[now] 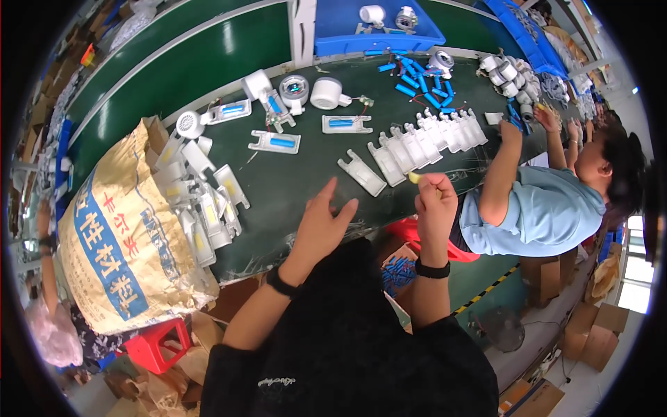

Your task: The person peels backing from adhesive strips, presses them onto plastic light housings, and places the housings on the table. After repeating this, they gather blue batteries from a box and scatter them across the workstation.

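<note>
My right hand (436, 201) pinches a small pale-yellow piece (415, 178) between thumb and fingertips, just in front of the row of white parts. My left hand (321, 221) is held over the table's near edge, empty, with its fingers apart. Closest to both hands lies a single white plastic housing (362, 174), tilted on the dark green table. To its right, several similar white housings (420, 142) stand in a close slanting row. Beyond my left hand, one white tray-like housing (274, 142) holds a blue cylindrical cell, and another housing (347, 124) does too.
A large paper sack (121, 229) and a pile of white housings (212, 208) take up the left. Loose blue cells (424, 80) lie at the back, below a blue bin (379, 43). A co-worker in a light-blue shirt (535, 208) works close on the right.
</note>
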A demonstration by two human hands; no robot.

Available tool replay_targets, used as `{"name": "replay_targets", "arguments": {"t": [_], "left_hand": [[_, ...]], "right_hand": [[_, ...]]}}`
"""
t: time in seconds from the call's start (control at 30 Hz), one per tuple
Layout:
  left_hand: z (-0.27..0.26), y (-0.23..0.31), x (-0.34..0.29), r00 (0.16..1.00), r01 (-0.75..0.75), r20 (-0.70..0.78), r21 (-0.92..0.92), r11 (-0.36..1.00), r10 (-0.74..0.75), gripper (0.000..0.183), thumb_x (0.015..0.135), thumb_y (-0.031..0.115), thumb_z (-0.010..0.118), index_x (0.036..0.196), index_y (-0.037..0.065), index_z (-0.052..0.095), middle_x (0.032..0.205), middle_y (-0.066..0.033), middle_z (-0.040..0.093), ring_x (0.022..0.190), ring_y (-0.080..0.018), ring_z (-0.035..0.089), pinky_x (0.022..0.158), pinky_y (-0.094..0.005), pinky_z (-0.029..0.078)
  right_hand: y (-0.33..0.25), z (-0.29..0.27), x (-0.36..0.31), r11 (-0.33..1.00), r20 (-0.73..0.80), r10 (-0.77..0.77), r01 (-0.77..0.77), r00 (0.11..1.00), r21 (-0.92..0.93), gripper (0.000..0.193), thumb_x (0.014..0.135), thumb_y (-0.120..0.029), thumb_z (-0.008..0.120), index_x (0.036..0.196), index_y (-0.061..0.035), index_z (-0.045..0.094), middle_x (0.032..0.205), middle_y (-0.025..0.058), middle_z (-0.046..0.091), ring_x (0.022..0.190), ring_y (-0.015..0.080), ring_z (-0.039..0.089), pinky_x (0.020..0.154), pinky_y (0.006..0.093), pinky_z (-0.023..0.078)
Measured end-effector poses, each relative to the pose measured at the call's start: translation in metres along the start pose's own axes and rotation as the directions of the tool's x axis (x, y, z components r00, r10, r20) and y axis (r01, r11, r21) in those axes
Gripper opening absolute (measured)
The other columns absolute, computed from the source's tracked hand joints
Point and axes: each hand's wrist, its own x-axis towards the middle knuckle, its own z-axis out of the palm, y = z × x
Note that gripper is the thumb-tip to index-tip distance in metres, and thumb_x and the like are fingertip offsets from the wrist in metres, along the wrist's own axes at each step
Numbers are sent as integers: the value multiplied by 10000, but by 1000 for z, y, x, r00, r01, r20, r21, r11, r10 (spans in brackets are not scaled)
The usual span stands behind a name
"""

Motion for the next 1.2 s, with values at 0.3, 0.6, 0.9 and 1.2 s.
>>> {"name": "replay_targets", "arguments": {"t": [0.3, 0.6, 0.9, 1.2], "left_hand": [[27, -14, 30, 988, -151, -20, -401, 904, 156, 704, 994, 209, 640, 1541, -71, 295, 1486, -250, 489, 1279, -295, 590, 1027, -356, 499], [-83, -92, -218, 522, -429, -787, 92, 898, 330, 421, 1003, -47, 506, 1421, -39, 462, 1322, -223, 603, 1170, -294, 634, 1044, -405, 485], [-55, -231, -357, 145, 117, -937, -301, 946, -316, 276, 1006, 26, 552, 1259, -33, 646, 1197, -148, 698, 1116, -226, 653, 987, -346, 500], [-60, -364, -208, 792, 12, -611, 8, 1000, -5, 461, 1081, 258, 404, 1444, -6, 507, 1493, -233, 490, 1429, -411, 394, 1185, -463, 317]], "right_hand": [[-3, 9, -50, 678, 552, 284, -571, 784, 462, 203, 867, -217, 501, 746, -90, 399, 745, 2, 384, 563, 99, 363, 407, 225, 279], [33, 132, -153, 552, 702, 676, -477, -224, -684, 356, 1038, -376, 600, 868, -67, 551, 610, -28, 491, 454, 54, 410, 413, 229, 337], [360, 238, -258, 723, 717, 683, -12, -141, -691, 332, 990, -270, 582, 1281, -119, 635, 995, 72, 676, 903, 136, 598, 724, 339, 475], [283, 246, -254, 827, 836, 546, -121, -59, -549, 283, 1026, -265, 533, 1180, -49, 631, 970, 69, 678, 917, 215, 638, 828, 353, 517]]}}
